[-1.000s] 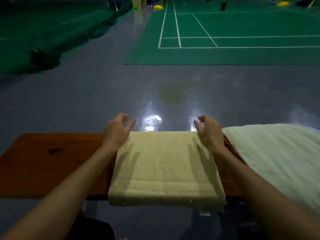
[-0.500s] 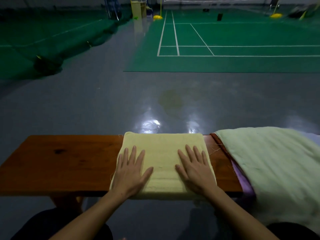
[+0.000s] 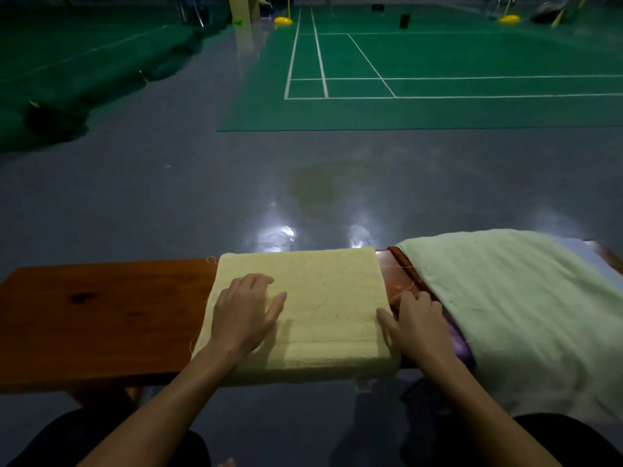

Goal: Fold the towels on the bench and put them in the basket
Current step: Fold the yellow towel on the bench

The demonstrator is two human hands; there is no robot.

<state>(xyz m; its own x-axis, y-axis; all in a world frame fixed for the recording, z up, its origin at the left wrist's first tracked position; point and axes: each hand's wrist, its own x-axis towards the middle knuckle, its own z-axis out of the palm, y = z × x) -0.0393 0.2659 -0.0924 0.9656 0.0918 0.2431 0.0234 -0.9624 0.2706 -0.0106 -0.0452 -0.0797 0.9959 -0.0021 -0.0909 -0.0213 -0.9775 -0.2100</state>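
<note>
On the wooden surface (image 3: 101, 318), folded yellow towel (image 3: 313, 305) lies flat. Left hand (image 3: 244, 313) rests open on it, fingers spread. Right hand (image 3: 416, 323) touches its right edge, thumb on top; fingers partly hidden. Pale green towel (image 3: 512, 305) beside, cut off at right, covering purple cloth (image 3: 460, 342).

I've got the folded towel (image 3: 303, 308) lying mid-surface (image 3: 101, 318), its near edge hanging just over the front lip. Left grip (image 3: 244, 318) lies flat on the towel's left half. Right grip (image 3: 418, 326) sits at its right edge, thumb on top, fingers on the surface beside it. Unfolded towel pile (image 3: 526, 308) is just right of that, draping off the near side. Court mat (image 3: 438, 72) lies well behind on the floor.
</note>
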